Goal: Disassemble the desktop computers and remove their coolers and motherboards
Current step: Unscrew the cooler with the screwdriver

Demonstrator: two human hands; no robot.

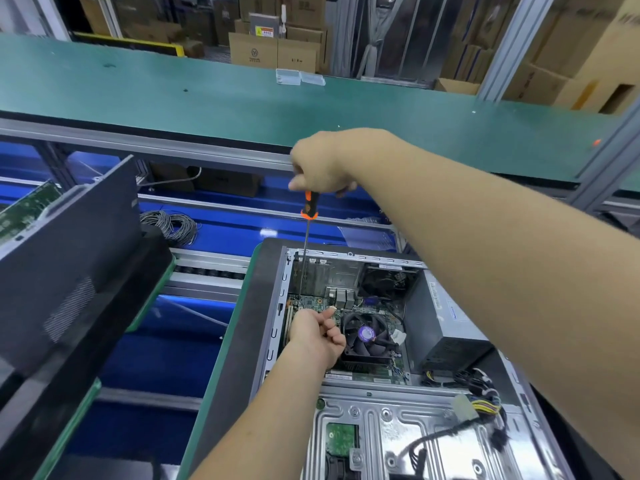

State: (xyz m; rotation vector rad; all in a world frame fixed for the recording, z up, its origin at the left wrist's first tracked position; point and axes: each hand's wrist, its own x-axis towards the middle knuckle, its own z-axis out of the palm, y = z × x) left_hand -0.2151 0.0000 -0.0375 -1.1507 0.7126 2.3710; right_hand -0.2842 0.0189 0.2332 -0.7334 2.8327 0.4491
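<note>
An open desktop computer case (446, 427) lies on its side in front of me. Inside it sit the green motherboard (313, 301) and a black cooler fan (367, 336) with a purple centre sticker. My right hand (323, 164) grips the orange-and-black handle of a long screwdriver (304, 244), held upright with its tip on the motherboard's far-left corner. My left hand (317, 332) is inside the case just left of the cooler, fingers curled, thumb out; whether it holds anything is unclear.
A grey power supply (446, 327) fills the case's right side, with black and yellow cables (481, 407) trailing forward. Another dark computer case (69, 265) stands at the left. A coil of grey cable (171, 225) lies behind. A green conveyor belt (242, 98) runs across the back.
</note>
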